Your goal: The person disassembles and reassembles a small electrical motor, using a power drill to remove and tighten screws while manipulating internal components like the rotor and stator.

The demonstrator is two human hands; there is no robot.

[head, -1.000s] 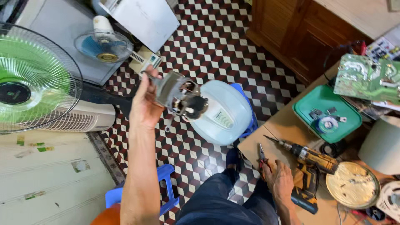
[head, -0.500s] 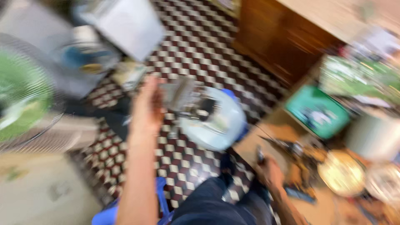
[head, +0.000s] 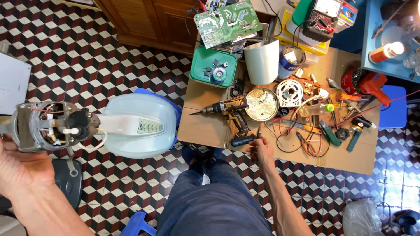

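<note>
My left hand point(head: 17, 168) grips a bare fan motor point(head: 50, 126) with exposed copper windings, held at the far left. White wires run from the motor to a pale blue fan housing point(head: 140, 126) just right of it, above the checkered floor. My right hand point(head: 261, 150) rests at the near edge of a cardboard sheet point(head: 205, 129). Its fingers are closed on the lower end of a thin dark tool point(head: 258, 131). A yellow and black cordless drill point(head: 232, 111) lies just left of that hand.
On the cardboard lie a green tray point(head: 199, 76) of small parts, a white cylinder point(head: 262, 61), a round metal plate point(head: 261, 105), a white spool point(head: 288, 92), pliers and wires. A circuit board point(head: 227, 17), wooden cabinet point(head: 140, 17), blue stool point(head: 393, 113) and dark fan base point(head: 68, 183) surround them.
My view has swung to the right, so the motor and my left hand now sit at the far left. My right hand stays at the cardboard edge beside the drill.
</note>
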